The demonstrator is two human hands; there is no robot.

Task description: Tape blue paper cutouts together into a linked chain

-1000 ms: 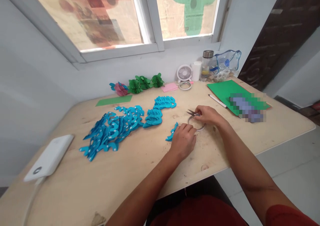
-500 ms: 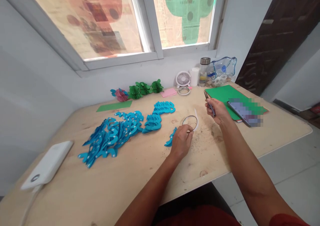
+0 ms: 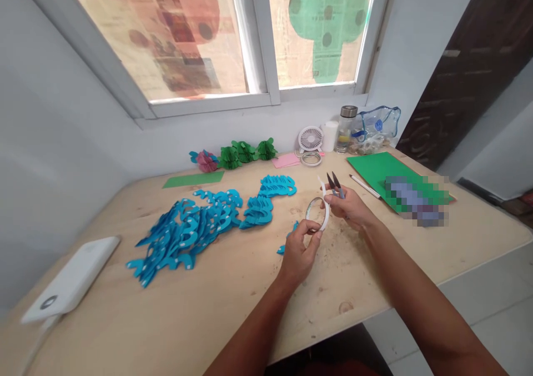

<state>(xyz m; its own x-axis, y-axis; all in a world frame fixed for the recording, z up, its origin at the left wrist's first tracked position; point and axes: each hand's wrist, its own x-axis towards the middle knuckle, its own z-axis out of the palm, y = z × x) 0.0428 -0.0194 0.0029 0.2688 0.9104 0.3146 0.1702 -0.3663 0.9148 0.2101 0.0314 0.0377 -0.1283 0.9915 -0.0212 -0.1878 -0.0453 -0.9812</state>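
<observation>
Tape roll and dark-bladed snips held between two hands

Right of centre in the frame, the left hand (image 3: 298, 254) pinches the lower rim of a narrow, ring-shaped roll of white tape (image 3: 317, 214) between thumb and fingers, while the right hand (image 3: 347, 205) grips small snips with dark pointed blades (image 3: 334, 181), tips up, its thumb and fingertips at the tape's raised loose end. Just beside the left hand lies a small blue cut-paper piece (image 3: 282, 249), partly hidden; folded blue paper pieces with white patches (image 3: 195, 223) spread across the pale wooden desk (image 3: 233, 298) at centre-left.
</observation>
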